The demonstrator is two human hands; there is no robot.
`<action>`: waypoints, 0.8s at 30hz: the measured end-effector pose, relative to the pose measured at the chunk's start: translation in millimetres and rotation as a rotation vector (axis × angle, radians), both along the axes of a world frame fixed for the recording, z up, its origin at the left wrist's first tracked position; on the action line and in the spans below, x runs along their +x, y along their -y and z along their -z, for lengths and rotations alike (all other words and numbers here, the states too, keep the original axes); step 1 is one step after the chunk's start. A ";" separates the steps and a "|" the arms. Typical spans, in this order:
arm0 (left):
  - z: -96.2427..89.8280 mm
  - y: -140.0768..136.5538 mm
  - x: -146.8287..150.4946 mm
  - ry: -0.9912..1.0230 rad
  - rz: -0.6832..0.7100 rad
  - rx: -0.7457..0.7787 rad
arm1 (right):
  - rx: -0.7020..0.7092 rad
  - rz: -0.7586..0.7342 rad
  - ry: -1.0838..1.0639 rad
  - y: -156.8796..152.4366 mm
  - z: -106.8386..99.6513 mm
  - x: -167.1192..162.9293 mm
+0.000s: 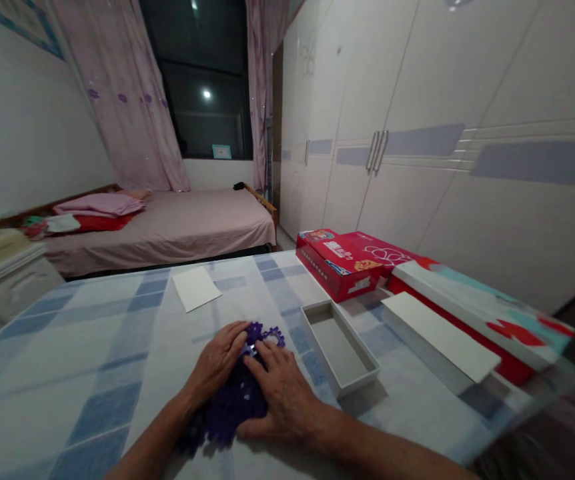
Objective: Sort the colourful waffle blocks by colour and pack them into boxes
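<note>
Near the front of the cloth-covered bench [132,347], a dark purple piece [222,413] with a toothed edge lies beneath both hands. The left hand [221,357] slants in from the lower left, palm down, fingers pointing ahead; the right hand [285,390] angles in from the lower right, thumb spread from its fingers. Their fingertips lie close together over the piece, hiding much of it; I cannot tell whether either hand grips. Both forearms are cut off by the lower frame edge.

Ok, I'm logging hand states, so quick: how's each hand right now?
Left hand: against the purple item; whether it grips cannot be told.
Right hand: open, thumb spread, on the purple item.
</note>
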State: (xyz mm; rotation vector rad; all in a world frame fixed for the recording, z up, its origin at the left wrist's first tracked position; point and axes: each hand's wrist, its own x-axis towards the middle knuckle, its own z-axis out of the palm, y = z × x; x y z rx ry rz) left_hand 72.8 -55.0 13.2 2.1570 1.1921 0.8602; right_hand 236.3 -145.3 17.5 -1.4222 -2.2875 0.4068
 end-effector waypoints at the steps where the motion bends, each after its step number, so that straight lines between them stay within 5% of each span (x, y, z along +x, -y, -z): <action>1: -1.2 -0.2 -2.7 0.025 0.010 -0.020 | 0.040 0.016 -0.026 -1.6 1.9 0.5; 14: -12.7 2.8 -9.9 0.201 -0.060 -0.212 | 0.211 0.180 -0.139 -7.3 -5.9 6.9; 19: -9.7 2.4 -11.1 0.204 -0.056 -0.231 | 0.314 0.241 -0.272 1.2 -40.6 23.1; 24: -9.4 2.1 -10.4 0.179 -0.064 -0.220 | 0.451 0.474 -0.278 -0.8 -70.6 70.8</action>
